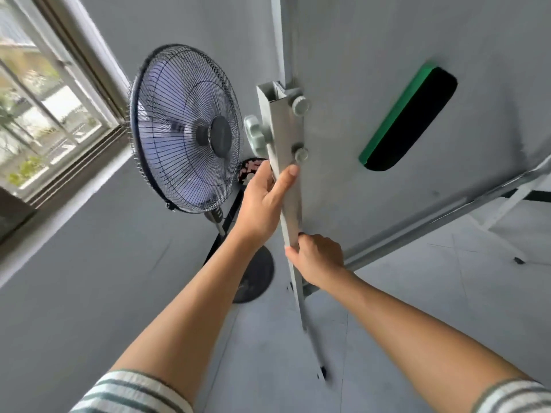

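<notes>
**Grey steel leg, gripped in two places**

Steel, painted grey: the leg [283, 138] runs down along the left edge of a big grey panel [387, 40]. It is fastened near its top by two bolts [301, 104], with a lobed knob [255, 132] on its left side. My left hand [262, 204] wraps the leg just under the lower bolt, thumb laid up its face. My right hand [319, 257] clasps it lower down, fingers curled round the back. Further right on the panel sits a dark slot with a green rim [414, 120].

The room is grey too: painted wall [74, 263], pale tiled floor [417, 293], a window [44, 99] at the left. A standing fan [185, 129] is just left of the leg, its round base [256, 275] on the floor.

The leg's lower end is blurred. A small patterned thing [252, 169] behind my left hand is mostly hidden. My striped sleeves [134, 391] are cut off at the bottom.
</notes>
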`<state>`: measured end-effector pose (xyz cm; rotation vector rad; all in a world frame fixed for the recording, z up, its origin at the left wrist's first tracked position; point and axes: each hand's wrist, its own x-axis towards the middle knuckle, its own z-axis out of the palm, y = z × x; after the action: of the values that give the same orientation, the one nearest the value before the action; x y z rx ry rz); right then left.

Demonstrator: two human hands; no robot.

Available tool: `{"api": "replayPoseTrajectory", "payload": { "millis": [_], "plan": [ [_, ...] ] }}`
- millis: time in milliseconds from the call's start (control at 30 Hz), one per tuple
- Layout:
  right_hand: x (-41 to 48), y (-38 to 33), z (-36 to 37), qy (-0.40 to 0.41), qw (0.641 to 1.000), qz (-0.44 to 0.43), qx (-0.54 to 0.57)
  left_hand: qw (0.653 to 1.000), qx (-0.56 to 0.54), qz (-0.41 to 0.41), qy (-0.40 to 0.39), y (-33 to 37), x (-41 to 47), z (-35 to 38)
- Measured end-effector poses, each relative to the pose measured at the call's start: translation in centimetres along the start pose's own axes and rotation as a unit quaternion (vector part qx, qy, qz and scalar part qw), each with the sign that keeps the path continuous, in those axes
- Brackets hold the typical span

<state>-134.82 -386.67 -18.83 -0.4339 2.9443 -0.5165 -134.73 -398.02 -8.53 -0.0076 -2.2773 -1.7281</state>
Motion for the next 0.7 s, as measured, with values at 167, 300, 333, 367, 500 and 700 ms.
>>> {"api": "replayPoseTrajectory", "payload": {
  "millis": [167,300,333,367,500,700],
  "plan": [
    [-5.1,-5.0,2.0,-0.007,1.0,-0.018,-0.014,0.999,0.03,0.02,0.033,-0.3,-6.3,-5.0],
    [-7.9,-8.3,2.6,-0.012,1.0,0.008,-0.004,1.0,0.022,0.014,0.006,0.0,-9.1,-8.2],
    [-8.3,-8.8,2.6,-0.013,1.0,0.014,-0.001,0.999,0.034,0.007,-0.001,0.3,-9.6,-8.7],
    [-9.0,-9.2,2.6,-0.024,0.999,0.02,-0.005,0.999,0.046,-0.001,-0.008,0.5,-10.4,-9.1],
    [-11.3,-10.8,3.1,-0.037,0.999,0.027,-0.014,0.998,0.064,-0.002,-0.002,1.3,-12.8,-10.6],
    [-14.9,-11.0,5.4,-0.047,0.999,0.025,0.009,0.998,0.07,0.009,0.001,0.5,-15.0,-13.3]
  ]
}}
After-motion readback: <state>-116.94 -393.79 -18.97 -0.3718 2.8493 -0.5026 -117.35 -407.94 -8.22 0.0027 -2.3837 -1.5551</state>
